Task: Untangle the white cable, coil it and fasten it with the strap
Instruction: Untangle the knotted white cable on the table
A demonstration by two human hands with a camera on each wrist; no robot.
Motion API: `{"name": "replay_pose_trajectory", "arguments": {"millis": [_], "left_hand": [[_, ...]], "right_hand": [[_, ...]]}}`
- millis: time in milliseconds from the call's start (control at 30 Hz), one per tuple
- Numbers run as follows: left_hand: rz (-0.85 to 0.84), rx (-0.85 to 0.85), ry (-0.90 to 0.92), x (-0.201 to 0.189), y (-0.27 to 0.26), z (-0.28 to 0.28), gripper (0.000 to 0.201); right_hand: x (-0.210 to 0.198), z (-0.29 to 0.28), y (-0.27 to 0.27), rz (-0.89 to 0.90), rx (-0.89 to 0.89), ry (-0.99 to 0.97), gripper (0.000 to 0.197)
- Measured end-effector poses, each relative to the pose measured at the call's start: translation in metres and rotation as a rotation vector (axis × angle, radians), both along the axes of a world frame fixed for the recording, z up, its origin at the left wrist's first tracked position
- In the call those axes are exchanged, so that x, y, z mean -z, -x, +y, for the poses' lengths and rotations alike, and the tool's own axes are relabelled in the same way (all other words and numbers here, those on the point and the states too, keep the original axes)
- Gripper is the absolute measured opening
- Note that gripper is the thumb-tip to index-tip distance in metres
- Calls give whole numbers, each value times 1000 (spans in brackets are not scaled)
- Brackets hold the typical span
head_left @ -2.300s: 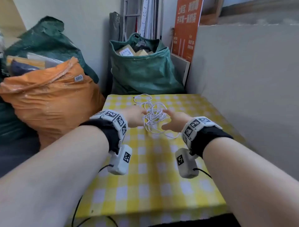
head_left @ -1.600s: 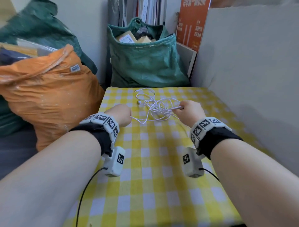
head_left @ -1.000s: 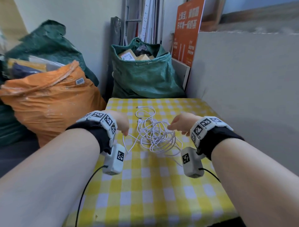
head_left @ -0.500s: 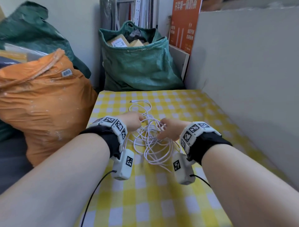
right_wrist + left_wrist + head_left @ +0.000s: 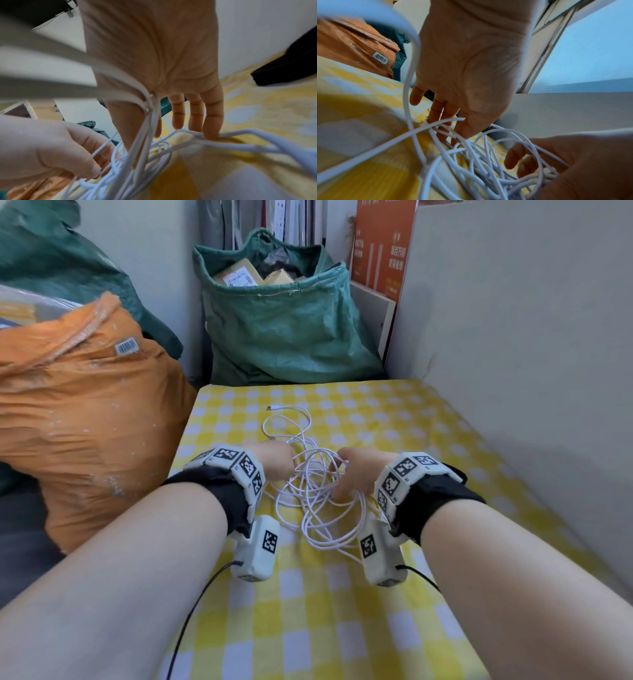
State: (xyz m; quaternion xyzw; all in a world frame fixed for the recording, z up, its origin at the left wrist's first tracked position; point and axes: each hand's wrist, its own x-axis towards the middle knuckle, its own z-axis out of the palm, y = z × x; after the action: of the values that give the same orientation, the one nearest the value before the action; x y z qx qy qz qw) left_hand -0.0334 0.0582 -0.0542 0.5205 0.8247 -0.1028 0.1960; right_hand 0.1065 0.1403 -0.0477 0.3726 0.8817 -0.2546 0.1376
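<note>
The white cable (image 5: 318, 498) lies in a loose tangle on the yellow checked tablecloth (image 5: 308, 611), one plug end (image 5: 274, 408) trailing toward the far edge. My left hand (image 5: 277, 463) sits at the tangle's left side, fingers curled round a few strands (image 5: 102, 155). My right hand (image 5: 356, 470) is at the right side. Strands run between its thumb and forefinger (image 5: 149, 108), while its other fingers (image 5: 212, 121) point down and its little finger touches the cable on the cloth. Loops also drape over the right hand (image 5: 573, 162). No strap shows in any view.
A bulging orange sack (image 5: 85, 422) stands against the table's left edge. A green bag of parcels (image 5: 284, 330) stands behind the far edge, with an orange sign (image 5: 380, 244) beside it. A grey board (image 5: 513, 337) walls the right side. The near cloth is bare.
My hands pulled apart and stretched the cable, then came back together over the tangle. In the last half second they have stayed at the tangle's two sides.
</note>
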Motion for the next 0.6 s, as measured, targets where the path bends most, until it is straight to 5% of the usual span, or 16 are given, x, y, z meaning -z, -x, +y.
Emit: {"name": "replay_pose_trajectory", "arguments": {"millis": [133,300,467,600], "left_hand": [[107,31,55,4,-4,-5,9],[107,52,15,6,-5,-16,18],[-18,39,-234,-6,1,-22,26],[-183,-51,-379,-20,7,-26,14]], "right_hand": [[1,-2,-3,-66,18,-109,51],[-6,-9,-8,-29,13,-26,27],[-11,-10,-12,260,123,50,19],[-17,-7,-11,512,229,-21,9]]}}
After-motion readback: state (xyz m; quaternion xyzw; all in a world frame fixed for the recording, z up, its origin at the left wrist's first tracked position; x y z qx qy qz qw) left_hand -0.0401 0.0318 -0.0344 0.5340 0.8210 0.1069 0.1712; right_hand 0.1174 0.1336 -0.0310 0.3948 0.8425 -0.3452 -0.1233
